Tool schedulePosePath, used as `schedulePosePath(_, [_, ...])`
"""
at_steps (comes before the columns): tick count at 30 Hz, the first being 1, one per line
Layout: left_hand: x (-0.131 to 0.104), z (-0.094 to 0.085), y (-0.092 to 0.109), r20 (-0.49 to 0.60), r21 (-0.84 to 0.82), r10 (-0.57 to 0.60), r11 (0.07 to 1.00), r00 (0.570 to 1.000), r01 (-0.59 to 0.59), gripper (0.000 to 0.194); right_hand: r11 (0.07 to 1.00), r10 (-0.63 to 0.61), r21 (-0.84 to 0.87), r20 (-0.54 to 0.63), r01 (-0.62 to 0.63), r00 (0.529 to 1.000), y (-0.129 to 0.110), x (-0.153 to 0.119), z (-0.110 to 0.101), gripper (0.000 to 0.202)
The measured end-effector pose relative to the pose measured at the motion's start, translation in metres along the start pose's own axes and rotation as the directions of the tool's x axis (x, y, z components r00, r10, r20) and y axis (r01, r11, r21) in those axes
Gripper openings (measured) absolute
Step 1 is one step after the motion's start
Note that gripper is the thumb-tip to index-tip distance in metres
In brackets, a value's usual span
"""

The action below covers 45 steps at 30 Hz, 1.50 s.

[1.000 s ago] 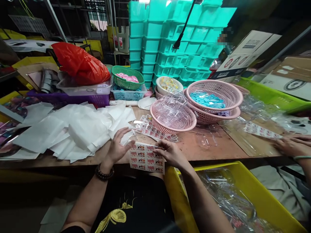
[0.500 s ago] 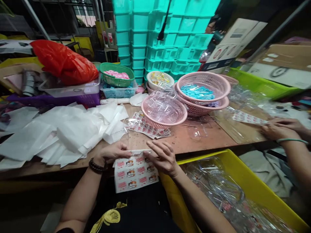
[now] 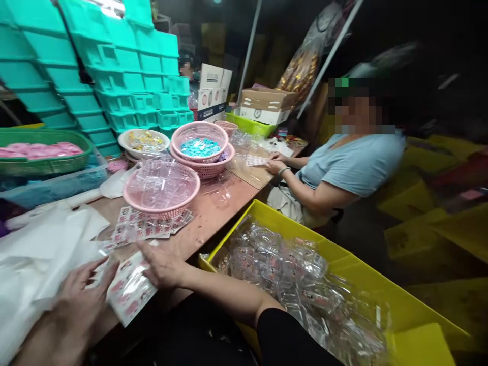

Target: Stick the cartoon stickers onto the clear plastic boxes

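A white sticker sheet [image 3: 131, 292] with pink and brown prints hangs over the table's front edge. My right hand [image 3: 162, 267] grips its upper right part, thumb on the front. My left hand [image 3: 82, 290] is at the sheet's left side, its fingers bent and blurred; whether it grips anything is unclear. Behind them, more printed sheets [image 3: 137, 226] lie partly under a pink basket [image 3: 162, 203] of clear plastic pieces. White backing papers [image 3: 41, 259] are heaped at the left.
A yellow bin [image 3: 343, 259] of clear plastic packages stands right of my right arm. Pink baskets, a green basket [image 3: 46, 165] and teal crates [image 3: 125, 76] are behind. Across at the right sits a person [image 3: 354, 162] holding a printed sheet.
The view has swung right, bringing the seated person and more of the yellow bin into sight. The sheet is now tilted, and my left hand no longer clearly pinches its top edge.
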<state>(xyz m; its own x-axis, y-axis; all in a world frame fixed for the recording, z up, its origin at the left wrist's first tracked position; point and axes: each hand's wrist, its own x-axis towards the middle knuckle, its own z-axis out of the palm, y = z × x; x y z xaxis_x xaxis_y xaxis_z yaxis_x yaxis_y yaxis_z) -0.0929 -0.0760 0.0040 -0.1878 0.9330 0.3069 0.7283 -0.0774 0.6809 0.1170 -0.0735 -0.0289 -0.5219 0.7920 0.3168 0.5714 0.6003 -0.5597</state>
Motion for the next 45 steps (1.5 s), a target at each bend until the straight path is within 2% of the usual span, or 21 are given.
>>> schedulePosePath(2, [-0.011,-0.005,-0.003,-0.191,0.020,0.017,1.000,0.982,-0.014,0.042,0.999,0.023,0.032,-0.035,-0.022,0.999,0.004,-0.008,0.005,0.083])
schedulePosePath(4, [-0.020,-0.007,-0.006,-0.291,0.055,0.068,0.997,0.954,-0.054,0.037,0.998,0.044,0.045,-0.074,-0.041,0.996,0.008,-0.014,0.005,0.084])
schedulePosePath(5, [-0.021,-0.006,-0.008,-0.306,0.098,0.073,0.994,0.949,-0.045,0.037,0.999,0.041,0.036,-0.097,-0.038,0.994,0.011,-0.015,0.004,0.084])
schedulePosePath(8, [-0.016,-0.002,-0.021,-0.172,0.158,0.017,0.987,0.985,0.011,0.050,0.999,-0.031,0.007,-0.134,0.032,0.990,0.018,-0.007,-0.001,0.086])
schedulePosePath(10, [-0.010,-0.001,-0.028,-0.107,0.149,-0.049,0.987,0.993,0.065,0.057,0.999,-0.050,0.000,-0.151,0.050,0.987,0.015,0.003,-0.004,0.086])
schedulePosePath(13, [-0.002,-0.002,-0.032,-0.106,0.116,-0.209,0.968,0.972,0.221,0.047,0.996,-0.076,-0.047,-0.176,0.069,0.981,-0.001,0.021,-0.006,0.085])
schedulePosePath(15, [0.004,-0.004,-0.034,-0.111,0.091,-0.240,0.964,0.964,0.251,0.044,0.993,-0.097,-0.083,-0.160,0.085,0.982,-0.013,0.038,-0.002,0.085])
schedulePosePath(19, [0.017,-0.005,-0.038,-0.049,0.032,-0.195,0.980,0.980,0.196,0.062,0.973,-0.012,-0.229,-0.078,-0.007,0.997,-0.027,0.078,0.017,0.096])
schedulePosePath(22, [0.024,-0.005,-0.040,0.046,-0.026,-0.133,0.991,0.990,0.135,0.071,0.948,0.099,-0.296,-0.079,-0.118,0.992,-0.028,0.100,0.028,0.100])
schedulePosePath(25, [0.025,-0.010,-0.039,0.094,-0.071,-0.102,0.992,0.990,0.108,0.068,0.971,0.096,-0.203,-0.132,-0.122,0.987,-0.025,0.107,0.024,0.109])
schedulePosePath(28, [0.019,-0.026,-0.036,0.044,-0.189,-0.041,0.981,0.998,0.049,0.072,1.000,-0.014,-0.020,-0.180,0.010,0.983,-0.024,0.100,0.004,0.118])
schedulePosePath(30, [0.013,-0.037,-0.031,0.028,-0.344,0.031,0.939,0.999,-0.019,0.084,0.987,-0.083,0.126,-0.139,0.101,0.987,-0.028,0.090,-0.016,0.120])
schedulePosePath(31, [0.010,-0.041,-0.027,0.058,-0.442,0.067,0.896,0.996,-0.035,0.088,0.973,-0.106,0.193,-0.096,0.123,0.990,-0.031,0.085,-0.027,0.118])
schedulePosePath(33, [0.002,-0.044,-0.016,0.158,-0.648,0.124,0.762,0.980,0.008,0.088,0.953,-0.122,0.276,-0.031,0.126,0.992,-0.039,0.075,-0.048,0.109])
schedulePosePath(34, [-0.001,-0.042,-0.010,0.189,-0.738,0.126,0.672,0.974,0.056,0.084,0.951,-0.111,0.286,-0.041,0.118,0.993,-0.045,0.070,-0.057,0.103])
schedulePosePath(35, [-0.004,-0.039,-0.004,0.201,-0.808,0.101,0.580,0.974,0.107,0.080,0.952,-0.087,0.285,-0.087,0.109,0.992,-0.050,0.065,-0.065,0.093])
schedulePosePath(37, [-0.009,-0.032,0.008,0.196,-0.884,-0.012,0.431,0.981,0.181,0.074,0.952,-0.014,0.293,-0.263,0.094,0.965,-0.062,0.057,-0.078,0.068])
schedulePosePath(39, [-0.013,-0.025,0.017,0.210,-0.897,-0.118,0.371,0.970,0.240,0.067,0.926,0.073,0.370,-0.371,0.075,0.926,-0.072,0.049,-0.085,0.037])
schedulePosePath(41, [-0.014,-0.022,0.021,0.249,-0.888,-0.155,0.357,0.956,0.289,0.057,0.856,0.150,0.517,-0.278,0.016,0.949,-0.082,0.044,-0.087,0.025])
schedulePosePath(43, [-0.015,-0.021,0.023,0.283,-0.880,-0.159,0.349,0.946,0.322,0.047,0.762,0.193,0.640,-0.078,-0.100,0.978,-0.088,0.043,-0.085,0.028])
schedulePosePath(45, [-0.016,-0.020,0.022,0.298,-0.868,-0.172,0.359,0.939,0.342,0.042,0.683,0.226,0.697,0.083,-0.219,0.971,-0.091,0.047,-0.082,0.031])
